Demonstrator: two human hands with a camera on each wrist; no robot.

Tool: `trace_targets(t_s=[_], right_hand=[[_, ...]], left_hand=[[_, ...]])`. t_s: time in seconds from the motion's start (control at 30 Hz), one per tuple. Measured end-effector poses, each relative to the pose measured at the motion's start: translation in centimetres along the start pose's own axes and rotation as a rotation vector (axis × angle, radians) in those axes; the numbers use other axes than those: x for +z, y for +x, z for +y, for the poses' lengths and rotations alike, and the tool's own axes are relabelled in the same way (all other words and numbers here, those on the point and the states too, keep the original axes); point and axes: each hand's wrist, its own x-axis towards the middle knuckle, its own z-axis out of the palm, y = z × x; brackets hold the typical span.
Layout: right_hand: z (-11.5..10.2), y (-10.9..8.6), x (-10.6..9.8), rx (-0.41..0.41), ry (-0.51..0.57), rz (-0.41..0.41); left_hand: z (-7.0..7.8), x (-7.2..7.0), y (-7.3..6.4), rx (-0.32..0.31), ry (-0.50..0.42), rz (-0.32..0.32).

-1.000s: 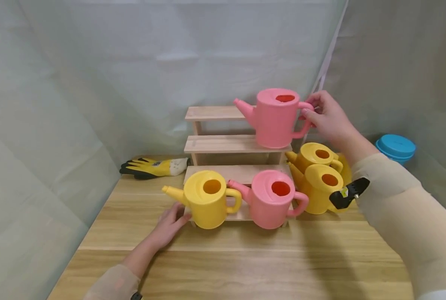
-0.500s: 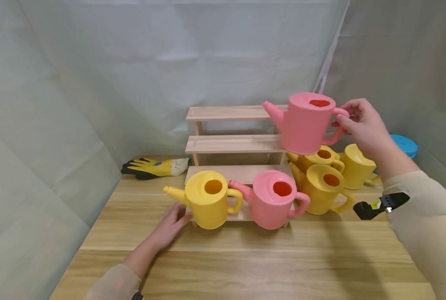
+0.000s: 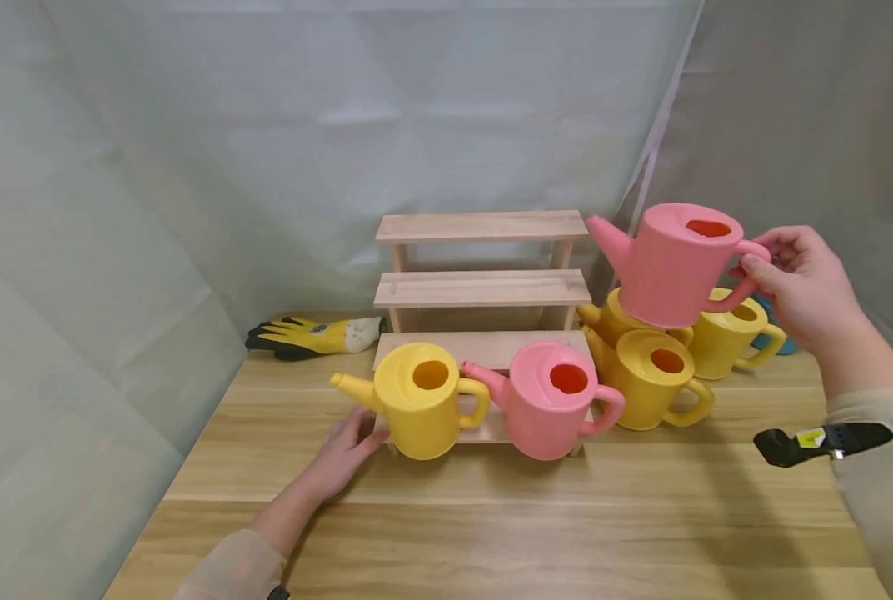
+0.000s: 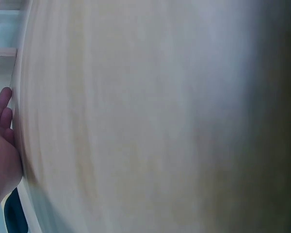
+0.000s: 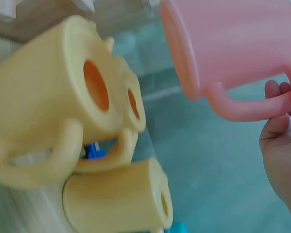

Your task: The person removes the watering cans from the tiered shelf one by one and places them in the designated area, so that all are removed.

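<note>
My right hand (image 3: 810,292) pinches the handle of a pink watering can (image 3: 675,271), held upright in the air at the right, its spout to the left. In the right wrist view, thumb and fingers close around that handle. My left hand (image 3: 341,454) touches the left end of the bottom board of a stepped wooden stand (image 3: 484,350); its fingers look extended in the left wrist view. A yellow watering can (image 3: 416,417) and a second pink watering can (image 3: 540,417) stand side by side on the bottom step, spouts to the left.
Right of the stand are several yellow watering cans: one in front (image 3: 645,396), one behind, partly covered by the raised can, and one farther right (image 3: 727,337). Something blue (image 3: 787,343) shows behind them. Yellow-and-black gloves (image 3: 311,336) lie at the back left.
My right hand has carried the pink watering can rightward and slightly down, from before the stand's upper steps to above the yellow cans. The left hand has stayed at the stand.
</note>
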Motion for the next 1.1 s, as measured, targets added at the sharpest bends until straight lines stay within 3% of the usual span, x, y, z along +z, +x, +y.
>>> trace_targets(t_s=[0.17,0.43,0.57,0.67,0.83,1.1], right_hand=[[1.5,-1.0,-1.8,-0.036,0.242,0.031],[3.2,-2.2,-3.7,-0.133,0.487,0.06],[4.2,-2.5,-4.5,-0.216,0.64,0.022],[5.1,-2.6,-5.1,-0.28,0.762,-0.055],[6.3,-3.2,-5.7,-0.337,0.822,-0.144],[8.3,-4.6,-6.4,-0.327,0.869,-0.194]], left_hand=[[0.0,0.0,0.1,0.013,-0.005,0.004],[-0.1,0.0,0.2,0.033,-0.001,0.02],[-0.1,0.0,0.2,0.027,0.0,0.015],[-0.1,0.0,0.1,0.013,-0.003,0.002],[-0.1,-0.1,0.1,0.007,-0.006,0.001],[-0.3,0.0,0.1,0.043,0.006,0.019]])
